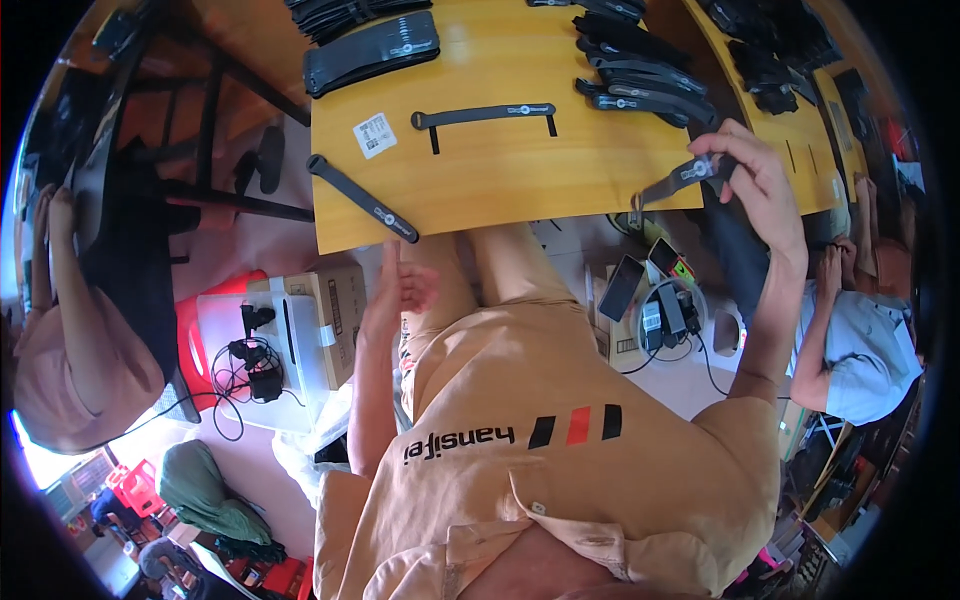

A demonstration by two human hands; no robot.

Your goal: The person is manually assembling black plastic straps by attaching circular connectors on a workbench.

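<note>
In my right hand (755, 175) a black strap (672, 186) is pinched between thumb and fingers, over the table's right front corner. Its looped end hangs down to the left, by the table edge. My left hand (408, 285) is just below the front edge, fingers apart, with one fingertip close to the end of a second black strap (362, 198); whether they touch I cannot tell. That strap lies slanted on the tabletop, one end at the edge. A third strap (485, 116) lies crosswise in the middle, above two short black marks.
The yellow table (500, 180) carries a stack of black straps (372, 55) at the back left, a looser pile (645, 80) at the back right and a white label (375, 136). Below stand a tub of chargers (672, 315) and a cardboard box (338, 320). People sit on both sides.
</note>
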